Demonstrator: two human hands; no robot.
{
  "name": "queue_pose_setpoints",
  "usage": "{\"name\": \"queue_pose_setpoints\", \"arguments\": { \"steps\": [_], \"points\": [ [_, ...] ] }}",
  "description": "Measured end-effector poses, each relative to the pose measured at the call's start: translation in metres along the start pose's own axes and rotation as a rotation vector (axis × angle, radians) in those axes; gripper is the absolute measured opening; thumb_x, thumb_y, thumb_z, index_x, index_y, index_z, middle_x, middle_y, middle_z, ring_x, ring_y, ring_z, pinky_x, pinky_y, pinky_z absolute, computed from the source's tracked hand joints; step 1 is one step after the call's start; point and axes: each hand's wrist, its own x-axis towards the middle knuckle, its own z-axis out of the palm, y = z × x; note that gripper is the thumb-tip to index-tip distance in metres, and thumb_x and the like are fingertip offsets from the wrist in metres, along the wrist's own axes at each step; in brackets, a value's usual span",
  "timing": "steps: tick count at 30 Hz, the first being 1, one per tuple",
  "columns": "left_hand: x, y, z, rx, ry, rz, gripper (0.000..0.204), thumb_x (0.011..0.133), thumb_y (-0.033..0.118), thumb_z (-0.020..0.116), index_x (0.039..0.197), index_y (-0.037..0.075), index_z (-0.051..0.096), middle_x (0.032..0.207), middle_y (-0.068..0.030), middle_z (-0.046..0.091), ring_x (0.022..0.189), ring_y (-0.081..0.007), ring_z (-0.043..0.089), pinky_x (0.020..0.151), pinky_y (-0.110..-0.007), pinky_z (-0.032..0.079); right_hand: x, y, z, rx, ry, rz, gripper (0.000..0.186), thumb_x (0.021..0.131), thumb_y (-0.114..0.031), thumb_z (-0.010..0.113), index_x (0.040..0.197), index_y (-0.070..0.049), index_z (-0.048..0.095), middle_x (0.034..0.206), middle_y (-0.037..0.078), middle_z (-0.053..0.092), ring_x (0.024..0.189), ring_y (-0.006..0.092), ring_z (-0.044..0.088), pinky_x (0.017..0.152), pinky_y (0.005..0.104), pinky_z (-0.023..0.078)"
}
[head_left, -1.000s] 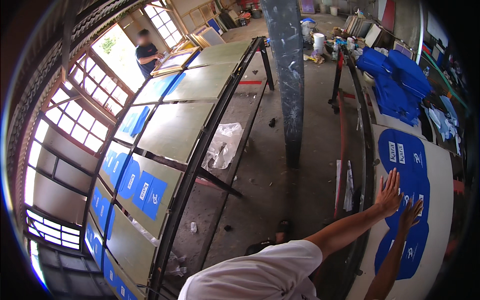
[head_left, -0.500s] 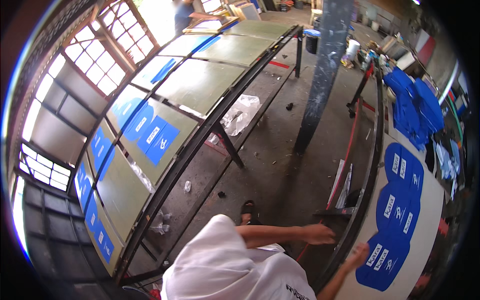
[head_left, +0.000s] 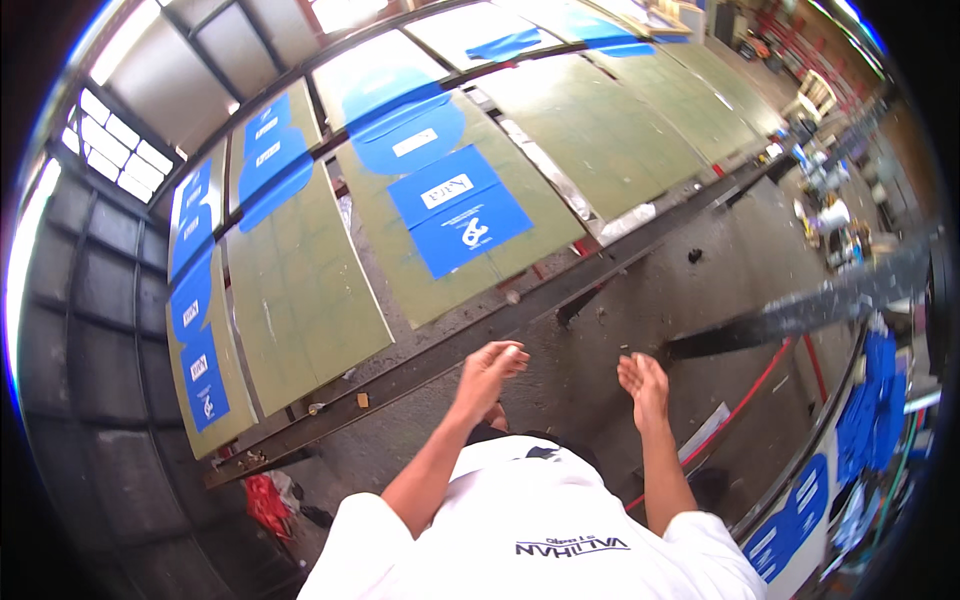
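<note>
Both my hands are in the air before my body, apart from each other and touching nothing. My left hand [head_left: 490, 372] is nearest the table's front rail; its fingers are loosely bent and it looks empty. Over the floor to the right, my right hand [head_left: 646, 388] is empty with its fingers stretched. Beyond them, a blue printed fabric piece [head_left: 455, 205] with white markings lies flat on a green board [head_left: 400, 275]. A rounded blue piece [head_left: 420, 130] lies just behind it. More blue pieces [head_left: 205, 345] lie on boards at the left.
The long table's dark metal rail [head_left: 470, 335] runs in front of me. A dark post [head_left: 790, 305] stands to the right. Beside it, a second table holds blue printed fabric [head_left: 790, 520], with a blue heap [head_left: 875, 400] beyond. A red bag [head_left: 268, 508] is on the floor at left.
My view has turned left, from the right-hand table toward the long table with green boards. My right hand has come away from the blue fabric side, and both hands are now before me.
</note>
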Motion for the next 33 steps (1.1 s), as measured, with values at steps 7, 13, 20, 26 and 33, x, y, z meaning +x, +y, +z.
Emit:
{"name": "queue_pose_setpoints", "arguments": {
  "steps": [7,13,20,26,33],
  "points": [
    [0.105,0.044,-0.140,-0.213,0.471,0.039,0.025,0.099,0.023,0.052,0.106,0.003,0.065,0.095,-0.0070,0.069,0.086,-0.0146,0.065,0.080,-0.029,0.052,0.177,-0.089,0.220,-0.004,-0.308,-0.077,0.040,0.097,-0.027,0.057,0.123,0.003,0.050,0.115,0.016,0.062,0.100,0.0207,0.063,0.090,0.0333,0.051],
    [0.218,0.077,-0.219,-0.298,0.729,0.102,0.026,0.099,0.022,0.051,0.111,0.002,0.063,0.101,-0.0081,0.068,0.090,-0.0155,0.065,0.082,-0.030,0.051,0.362,-0.103,0.369,-0.002,-0.480,0.067,0.051,0.096,-0.026,0.056,0.132,0.006,0.041,0.129,0.026,0.049,0.118,0.0315,0.052,0.100,0.0383,0.046],
    [0.392,0.091,-0.274,0.066,0.927,0.064,0.032,0.097,0.023,0.056,0.117,-0.002,0.058,0.099,-0.0100,0.065,0.089,-0.0159,0.062,0.083,-0.029,0.052,0.474,-0.115,0.523,0.122,-0.532,0.326,0.074,0.097,-0.032,0.050,0.148,0.005,0.013,0.151,0.038,-0.001,0.143,0.0472,0.004,0.117,0.0489,0.012],
    [0.454,0.128,-0.261,-0.566,0.972,-0.024,0.053,0.093,0.024,0.060,0.130,-0.009,0.043,0.113,-0.0206,0.056,0.105,-0.0264,0.058,0.094,-0.032,0.049,0.466,-0.092,0.552,0.108,-0.427,0.363,0.085,0.093,-0.039,0.055,0.149,0.007,0.010,0.151,0.039,-0.002,0.143,0.0493,-0.002,0.116,0.0525,0.005],
    [0.473,0.126,-0.264,-0.786,1.020,-0.032,0.061,0.090,0.026,0.064,0.129,-0.014,0.041,0.114,-0.0253,0.056,0.103,-0.0315,0.061,0.090,-0.038,0.051,0.467,-0.081,0.554,0.197,-0.295,0.346,0.080,0.092,-0.033,0.059,0.147,0.006,0.018,0.147,0.036,0.022,0.139,0.0461,0.023,0.115,0.0527,0.015]
  ]
}}
